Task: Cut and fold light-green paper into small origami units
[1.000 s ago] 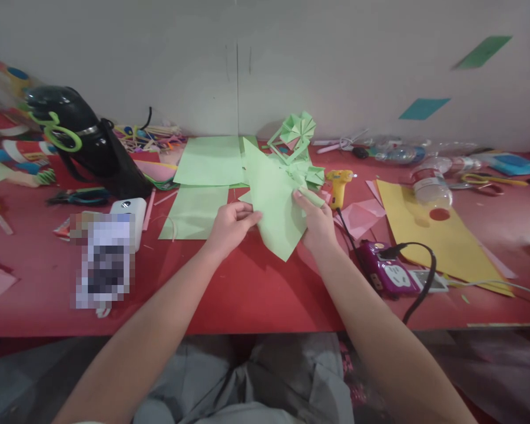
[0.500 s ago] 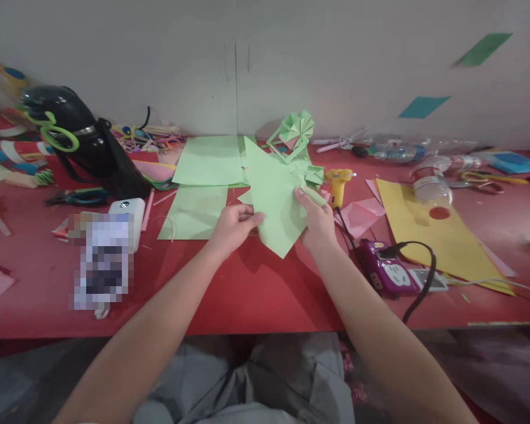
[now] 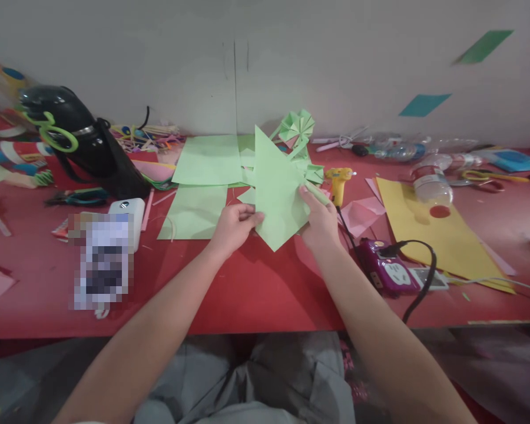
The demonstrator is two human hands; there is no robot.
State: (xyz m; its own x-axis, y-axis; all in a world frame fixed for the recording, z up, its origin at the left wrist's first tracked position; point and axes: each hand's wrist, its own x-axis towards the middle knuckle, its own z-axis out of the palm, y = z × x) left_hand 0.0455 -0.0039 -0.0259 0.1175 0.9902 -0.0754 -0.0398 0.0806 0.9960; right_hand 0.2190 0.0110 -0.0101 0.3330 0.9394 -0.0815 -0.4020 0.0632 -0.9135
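Both my hands hold a light green folded paper sheet point(image 3: 276, 191) just above the red table point(image 3: 247, 288). My left hand point(image 3: 233, 227) pinches its left edge, fingers closed on the paper. Along the sheet's right edge, my right hand point(image 3: 320, 221) grips with thumb on top. The sheet stands tilted, one corner pointing up and one down. Behind it lie flat green sheets point(image 3: 207, 162) and a folded green paper ornament point(image 3: 297, 126).
A yellow glue gun point(image 3: 338, 179), pink paper point(image 3: 360, 215), a purple power strip point(image 3: 386, 272) with black cable, yellow card point(image 3: 433, 232) and a plastic bottle point(image 3: 430, 187) lie right. At left are a black bag point(image 3: 86, 147), a white device point(image 3: 130, 212) and scissors point(image 3: 77, 197).
The green sheet has turned clockwise and risen a little, so its top corner now points straight up. Both hands kept their grip and shifted slightly.
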